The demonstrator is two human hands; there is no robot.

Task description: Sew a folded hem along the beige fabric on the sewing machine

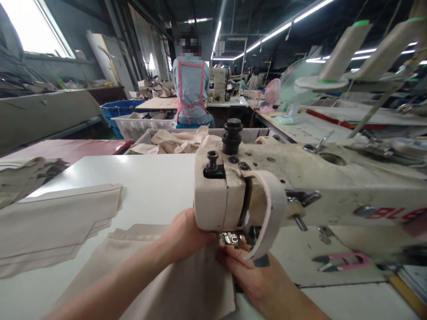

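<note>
Beige, lying across the white tabletop (150, 173): cloth (210, 286), pointing its right edge straight ahead toward the metal foot (231, 239) of the sewing machine (213, 200). Running out of view at lower left, hiding its full long axis. Resting the left grip (187, 235) over the cloth beside the foot, curling the right grip (251, 273) at the edge; partly hiding behind the machine, leaving closure and hold impossible to tell.

Cloth (200, 284) is lying on table (156, 182) before me, sewing machine (213, 202) standing right, scissors (352, 261) lying on its base (296, 249), cloth pieces (63, 222) lying left, bin (251, 132) sitting behind table.
</note>
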